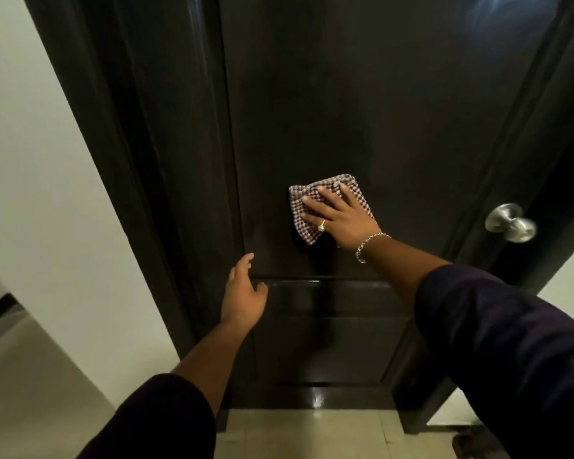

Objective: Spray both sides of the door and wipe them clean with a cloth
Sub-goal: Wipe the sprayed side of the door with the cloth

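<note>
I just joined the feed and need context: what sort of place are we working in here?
Most likely a home interior, at a room doorway. A dark panelled door with a round metal knob stands between plain pale walls over a light tiled floor. The right hand presses a checked cloth on the door.

Door (362, 111) dark brown; cloth (304, 207) red-white check; knob (510, 222) silver.

One door (362, 111), one cloth (304, 210) and one knob (510, 222) are in view. Two hands show, the left hand (244, 299) and the right hand (340, 220). The right one wears one ring (321, 225) and one bracelet (367, 244).
</note>
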